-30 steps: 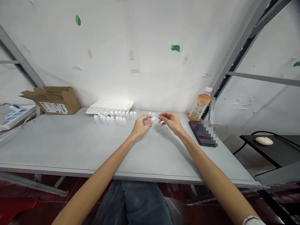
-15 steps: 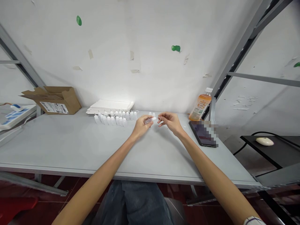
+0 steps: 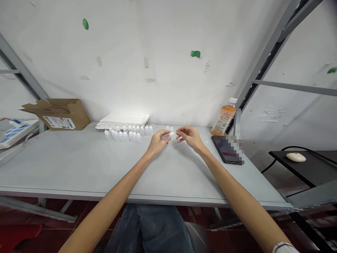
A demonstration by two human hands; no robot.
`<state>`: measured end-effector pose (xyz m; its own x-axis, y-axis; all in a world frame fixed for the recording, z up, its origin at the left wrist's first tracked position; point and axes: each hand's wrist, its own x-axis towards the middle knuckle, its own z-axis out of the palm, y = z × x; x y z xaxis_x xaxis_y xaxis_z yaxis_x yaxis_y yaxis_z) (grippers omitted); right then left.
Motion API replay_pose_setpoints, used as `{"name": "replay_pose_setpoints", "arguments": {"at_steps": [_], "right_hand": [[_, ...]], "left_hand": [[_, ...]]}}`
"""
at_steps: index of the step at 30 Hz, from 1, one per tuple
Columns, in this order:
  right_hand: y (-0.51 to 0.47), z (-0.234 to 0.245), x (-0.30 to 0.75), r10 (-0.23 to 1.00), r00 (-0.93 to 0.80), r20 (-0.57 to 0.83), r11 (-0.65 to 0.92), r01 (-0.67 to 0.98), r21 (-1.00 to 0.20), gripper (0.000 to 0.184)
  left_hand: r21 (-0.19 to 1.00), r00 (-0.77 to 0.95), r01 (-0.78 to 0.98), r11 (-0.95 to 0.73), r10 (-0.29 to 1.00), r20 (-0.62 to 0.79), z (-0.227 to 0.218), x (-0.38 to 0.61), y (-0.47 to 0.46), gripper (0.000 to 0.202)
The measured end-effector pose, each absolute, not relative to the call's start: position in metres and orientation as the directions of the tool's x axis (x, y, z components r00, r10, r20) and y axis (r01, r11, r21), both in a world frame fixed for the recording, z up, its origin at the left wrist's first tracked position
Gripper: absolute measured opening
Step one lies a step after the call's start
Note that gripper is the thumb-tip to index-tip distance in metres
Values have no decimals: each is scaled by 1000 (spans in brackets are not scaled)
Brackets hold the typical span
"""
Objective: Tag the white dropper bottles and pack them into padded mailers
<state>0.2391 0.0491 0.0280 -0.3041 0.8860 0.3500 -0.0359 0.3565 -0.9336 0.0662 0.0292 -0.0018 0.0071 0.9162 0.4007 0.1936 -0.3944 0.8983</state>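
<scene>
My left hand (image 3: 158, 140) is closed around a small white plastic squeeze bottle (image 3: 166, 136), tilted with its tip toward the right. At that tip, my right hand (image 3: 190, 137) pinches a thin white loop-like strap (image 3: 178, 134) between thumb and fingers. Whether the strap is joined to the bottle's cap is too small to tell. Several similar white bottles (image 3: 123, 136) stand in rows at the left on the grey table (image 3: 105, 165). Behind my hands, another small white object (image 3: 170, 128) is partly hidden.
A stack of white sheets (image 3: 123, 118) lies behind the bottles. An open cardboard box (image 3: 63, 116) and a power strip (image 3: 19, 131) are at the left. On the right are an orange drink bottle (image 3: 223, 118), a phone (image 3: 226, 151) and a white mouse (image 3: 296, 157) on a black stand.
The view has shifted slightly. Both hands keep almost the same pose, still holding the bottle and the strap.
</scene>
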Motion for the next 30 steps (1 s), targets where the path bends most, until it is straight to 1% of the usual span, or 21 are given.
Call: {"name": "replay_pose_setpoints", "arguments": {"at_steps": [6,10,15,18,21,30], "right_hand": [[49,28,241,875,-332,353,386,37,-922,17],[50,27,244,863,-353,361,426,123,-896,14],[53,24,248,844,-402,354,465,219,-858,13],[55,22,249,843,-417,341,466,247,-850,12],[55,21,249,845,-418,332,464,267,-845,12],[54,21,248,839,-425,340,485,302,-821,11]], "left_hand": [[887,32,232,-399,915,403,0,66,27,25],[853,38,307,-421,901,432,0,66,25,24],[807,68,422,-413,902,426,3,66,22,24],[763,93,510,-398,907,412,5,67,21,26],[729,116,559,-394,908,402,6,67,19,28],[693,150,597,-403,905,397,6,68,18,28]]}}
